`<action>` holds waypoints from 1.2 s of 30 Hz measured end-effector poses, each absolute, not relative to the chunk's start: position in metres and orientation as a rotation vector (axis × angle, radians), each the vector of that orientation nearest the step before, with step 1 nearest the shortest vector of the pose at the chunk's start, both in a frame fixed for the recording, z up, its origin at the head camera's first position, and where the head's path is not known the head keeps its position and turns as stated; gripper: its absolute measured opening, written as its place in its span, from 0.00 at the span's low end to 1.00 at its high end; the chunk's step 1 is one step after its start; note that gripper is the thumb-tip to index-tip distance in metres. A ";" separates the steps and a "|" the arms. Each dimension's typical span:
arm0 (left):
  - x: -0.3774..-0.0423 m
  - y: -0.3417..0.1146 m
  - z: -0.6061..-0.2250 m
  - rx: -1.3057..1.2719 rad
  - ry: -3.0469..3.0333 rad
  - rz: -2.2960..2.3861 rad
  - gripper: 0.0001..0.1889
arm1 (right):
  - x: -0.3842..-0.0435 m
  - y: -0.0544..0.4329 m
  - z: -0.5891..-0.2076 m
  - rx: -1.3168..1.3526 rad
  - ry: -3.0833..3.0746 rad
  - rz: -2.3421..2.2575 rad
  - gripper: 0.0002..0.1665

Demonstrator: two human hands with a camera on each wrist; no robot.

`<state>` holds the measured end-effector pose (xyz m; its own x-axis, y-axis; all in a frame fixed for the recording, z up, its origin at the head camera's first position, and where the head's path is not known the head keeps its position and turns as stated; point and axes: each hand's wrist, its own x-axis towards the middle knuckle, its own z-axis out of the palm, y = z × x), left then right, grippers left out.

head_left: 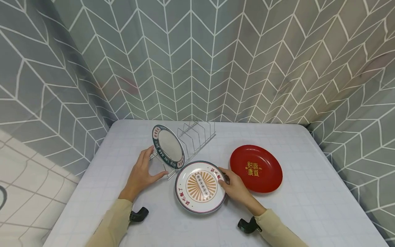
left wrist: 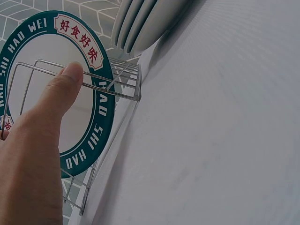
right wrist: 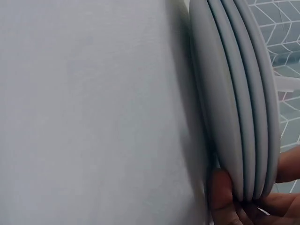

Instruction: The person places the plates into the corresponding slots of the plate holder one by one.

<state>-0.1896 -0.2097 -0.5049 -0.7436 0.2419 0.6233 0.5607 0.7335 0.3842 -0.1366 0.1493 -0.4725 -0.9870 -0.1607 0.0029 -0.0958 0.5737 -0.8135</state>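
Note:
A wire plate rack [head_left: 197, 145] stands at the back of the table. In its near end a plate with a green lettered rim [head_left: 169, 147] leans upright. My left hand [head_left: 140, 173] grips that end of the rack, its thumb [left wrist: 63, 89] against the wire in front of the plate in the left wrist view. Right of the rack's near end lies a stack of several white plates [head_left: 191, 202], the top one bearing an orange sunburst. My right hand [head_left: 234, 187] holds the stack's right edge, thumb on top and fingers [right wrist: 221, 190] at the rim's underside.
A red oval plate [head_left: 273, 171] with gold characters lies on the white table [head_left: 308, 212], right of my right hand. Behind the table hangs a grey curtain [head_left: 200, 61] with a white chevron pattern. Dark wrist devices [head_left: 139, 214] show at both sleeves.

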 end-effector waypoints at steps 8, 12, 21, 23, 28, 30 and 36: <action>-0.190 -0.209 -0.505 -0.606 -2.383 -0.772 0.61 | -0.147 0.167 -0.465 -0.216 2.683 -1.385 0.25; -0.190 -0.209 -0.506 -0.604 -2.388 -0.766 0.61 | -0.153 0.179 -0.457 -0.222 2.630 -1.409 0.25; -0.190 -0.210 -0.505 -0.600 -2.394 -0.756 0.61 | -0.161 0.197 -0.438 -0.237 2.394 -1.516 0.29; -0.189 -0.210 -0.504 -0.597 -2.397 -0.747 0.61 | -0.162 0.201 -0.434 -0.227 2.311 -1.515 0.31; -0.187 -0.210 -0.502 -0.588 -2.411 -0.739 0.61 | -0.163 0.208 -0.430 -0.193 2.126 -1.584 0.34; -0.187 -0.209 -0.502 -0.588 -2.413 -0.745 0.61 | -0.163 0.210 -0.429 -0.186 2.041 -1.653 0.35; -0.188 -0.209 -0.502 -0.597 -2.400 -0.749 0.61 | -0.160 0.212 -0.423 -0.194 1.855 -1.793 0.36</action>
